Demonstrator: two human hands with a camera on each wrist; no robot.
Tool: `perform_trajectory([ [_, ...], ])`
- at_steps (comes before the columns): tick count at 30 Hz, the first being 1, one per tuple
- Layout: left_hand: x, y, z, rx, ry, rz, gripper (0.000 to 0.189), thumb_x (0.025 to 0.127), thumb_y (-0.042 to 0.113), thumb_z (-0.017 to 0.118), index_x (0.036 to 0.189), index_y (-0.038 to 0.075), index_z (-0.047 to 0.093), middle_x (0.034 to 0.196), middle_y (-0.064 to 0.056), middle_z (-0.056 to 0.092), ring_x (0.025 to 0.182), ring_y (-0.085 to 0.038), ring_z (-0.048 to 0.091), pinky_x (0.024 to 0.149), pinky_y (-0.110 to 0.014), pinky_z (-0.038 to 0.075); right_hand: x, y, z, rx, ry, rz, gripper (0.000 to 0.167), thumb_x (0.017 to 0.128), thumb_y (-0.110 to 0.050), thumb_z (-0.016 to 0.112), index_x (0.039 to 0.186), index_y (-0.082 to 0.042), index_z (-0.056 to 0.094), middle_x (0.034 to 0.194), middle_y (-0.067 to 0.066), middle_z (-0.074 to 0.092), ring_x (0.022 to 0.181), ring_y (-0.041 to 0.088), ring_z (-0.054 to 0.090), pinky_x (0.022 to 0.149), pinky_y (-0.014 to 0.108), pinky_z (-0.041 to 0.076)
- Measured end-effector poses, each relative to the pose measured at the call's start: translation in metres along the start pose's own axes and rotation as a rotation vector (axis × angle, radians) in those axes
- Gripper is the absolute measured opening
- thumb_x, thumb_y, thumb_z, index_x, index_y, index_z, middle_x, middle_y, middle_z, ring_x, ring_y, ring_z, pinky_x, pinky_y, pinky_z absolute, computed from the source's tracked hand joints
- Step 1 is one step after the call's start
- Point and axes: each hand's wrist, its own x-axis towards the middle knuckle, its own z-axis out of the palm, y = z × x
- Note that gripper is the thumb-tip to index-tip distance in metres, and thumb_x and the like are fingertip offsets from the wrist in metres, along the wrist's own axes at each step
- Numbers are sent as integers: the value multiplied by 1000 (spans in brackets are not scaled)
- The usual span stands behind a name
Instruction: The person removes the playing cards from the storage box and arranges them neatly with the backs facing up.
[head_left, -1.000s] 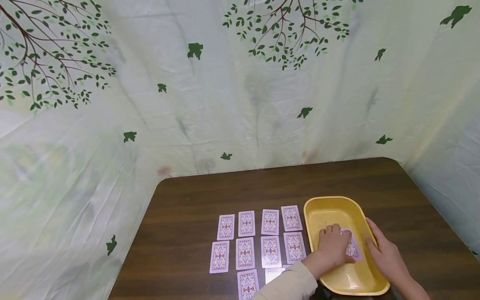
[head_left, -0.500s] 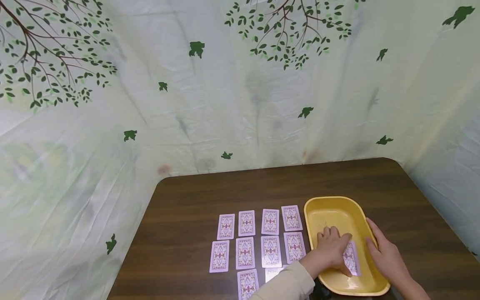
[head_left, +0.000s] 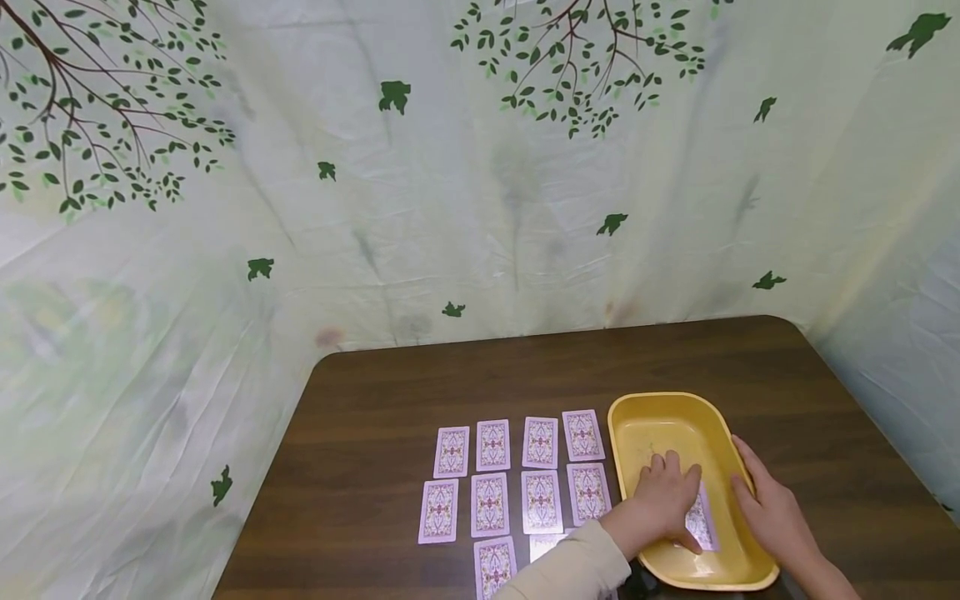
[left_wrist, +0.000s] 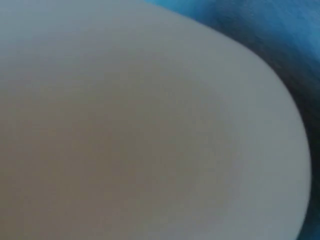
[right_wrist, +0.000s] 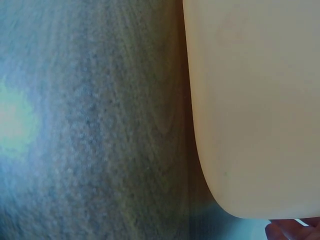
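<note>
In the head view my left hand, below a cream sleeve, reaches into a yellow plastic tray. Its thumb and index finger hold a purple-patterned playing card by its ends; the hand covers the card's left part. Whether several cards lie stacked there I cannot tell. On the tray's right side, my right hand grips the rim, thumb over the edge and fingers along the outside. The right wrist view shows the tray close up as a pale wall. A pale blurred surface fills most of the left wrist view.
Left of the tray, several matching playing cards lie back up in rows on the dark wooden table. The left forearm partly covers the nearest row. Behind the table hangs a pale cloth printed with branches and birds.
Inside the tray, the card has moved toward the near side and turned straighter, and my left thumb has shifted nearer with it. My right hand stays at the rim.
</note>
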Motion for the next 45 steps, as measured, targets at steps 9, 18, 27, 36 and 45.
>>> perform_trajectory([
  [9, -1, 11, -1, 192, -55, 23, 81, 48, 71, 64, 125, 58, 42, 103, 9, 37, 88, -11, 34, 64, -26, 34, 1, 1, -2, 8, -32, 19, 51, 97, -13, 41, 143, -2, 23, 119, 39, 44, 77, 38, 56, 57, 47, 44],
  [18, -6, 11, -4, 141, 38, 65, 67, 50, 64, 72, 113, 48, 56, 98, 5, 39, 86, -13, 35, 57, -21, 33, 1, 0, 0, -6, -17, 12, 51, 96, -13, 41, 143, -2, 25, 120, 38, 44, 84, 45, 56, 60, 51, 44],
  [27, -7, 3, -5, 67, -33, 127, 75, 52, 69, 72, 120, 43, 53, 103, 3, 38, 86, -13, 34, 55, -19, 33, 1, 1, -1, 2, -10, -4, 51, 96, -12, 42, 143, -3, 25, 117, 38, 46, 78, 40, 56, 58, 48, 44],
  [36, -9, 0, -9, 13, -58, 148, 75, 55, 67, 73, 122, 42, 50, 105, 4, 38, 88, -13, 35, 57, -18, 34, 0, 0, -1, 8, -25, -10, 51, 96, -12, 41, 143, -1, 24, 119, 38, 45, 82, 43, 57, 58, 47, 45],
  [45, -17, -17, -23, -12, -6, 230, 81, 64, 67, 67, 136, 41, 40, 115, 4, 37, 96, -9, 32, 70, -15, 37, 0, 1, -1, 5, -3, -16, 50, 96, -11, 43, 142, -1, 26, 115, 38, 47, 79, 41, 57, 57, 48, 44],
])
